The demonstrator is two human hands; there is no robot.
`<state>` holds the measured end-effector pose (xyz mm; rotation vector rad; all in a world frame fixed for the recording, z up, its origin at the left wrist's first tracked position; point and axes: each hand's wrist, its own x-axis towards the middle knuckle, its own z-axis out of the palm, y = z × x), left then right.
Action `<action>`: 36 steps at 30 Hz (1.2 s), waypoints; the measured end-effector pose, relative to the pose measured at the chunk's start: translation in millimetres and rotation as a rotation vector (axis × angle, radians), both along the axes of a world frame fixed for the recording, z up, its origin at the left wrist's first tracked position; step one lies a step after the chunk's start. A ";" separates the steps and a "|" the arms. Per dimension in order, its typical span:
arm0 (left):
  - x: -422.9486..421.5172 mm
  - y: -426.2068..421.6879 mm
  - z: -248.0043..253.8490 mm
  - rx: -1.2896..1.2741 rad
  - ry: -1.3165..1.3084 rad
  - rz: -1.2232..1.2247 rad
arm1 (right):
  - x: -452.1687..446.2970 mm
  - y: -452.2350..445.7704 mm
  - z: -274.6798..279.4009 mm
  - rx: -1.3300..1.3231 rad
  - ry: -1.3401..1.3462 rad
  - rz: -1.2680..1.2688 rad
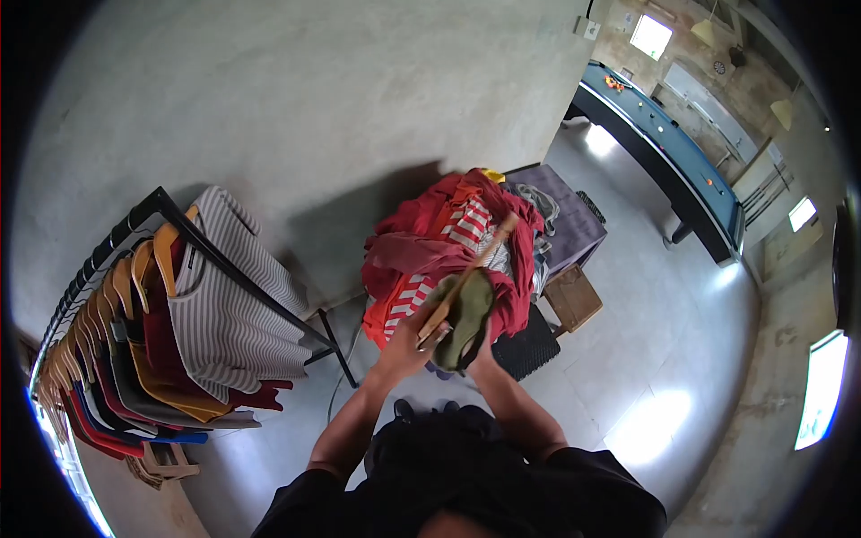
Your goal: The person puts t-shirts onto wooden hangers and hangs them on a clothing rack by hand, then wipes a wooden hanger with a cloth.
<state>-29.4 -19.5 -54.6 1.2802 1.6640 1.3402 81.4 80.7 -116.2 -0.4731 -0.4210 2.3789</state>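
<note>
The left hand (412,346) grips the near-left end of a slim tan wooden hanger (481,258), before a heap of red-and-orange fabric clothes (408,254); the right hand (482,358) has its fingers behind a bunched olive-green cloth garment (472,316), so I cannot tell its hold. Loose support there could let the garment slip. The hanger's long axis slants, its free end pointing far right.

No legible text or numerals, dark neck mark (191,257) on striped shirt (235,314) too small to read, dartboard (719,67) markings too small to resolve, clustered billiard balls (614,83) likewise unreadable
</note>
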 end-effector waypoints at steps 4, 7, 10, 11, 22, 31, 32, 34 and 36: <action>-7.2 -11.0 -12.4 0.063 0.110 -0.235 | 8.1 38.0 -5.3 0.026 -0.043 -0.306; 0.1 -6.2 -26.8 0.174 -0.109 -0.304 | 44.6 84.4 -8.9 0.595 0.275 -0.085; -6.4 3.9 -37.2 0.087 0.007 -0.261 | 55.3 76.1 -3.9 0.302 -0.214 -0.520; -9.2 8.2 -37.7 0.035 -0.081 -0.225 | 61.3 78.5 4.7 0.507 -0.391 -0.589; -45.8 76.7 -48.5 0.040 0.092 -0.071 | 145.5 190.6 39.2 1.082 -1.292 -0.605; -25.6 150.2 -27.4 -0.082 0.082 0.020 | 129.1 415.7 27.7 1.016 -1.744 -0.399; -22.8 158.0 -24.5 -0.114 0.094 0.044 | 118.8 425.1 36.6 1.100 -1.824 -0.319; -17.7 172.7 -16.1 -0.186 0.108 0.095 | 100.8 434.5 46.6 1.285 -1.974 -0.149; -8.5 184.7 -16.9 -0.182 0.086 0.187 | 71.5 424.7 62.4 1.449 -1.666 -0.012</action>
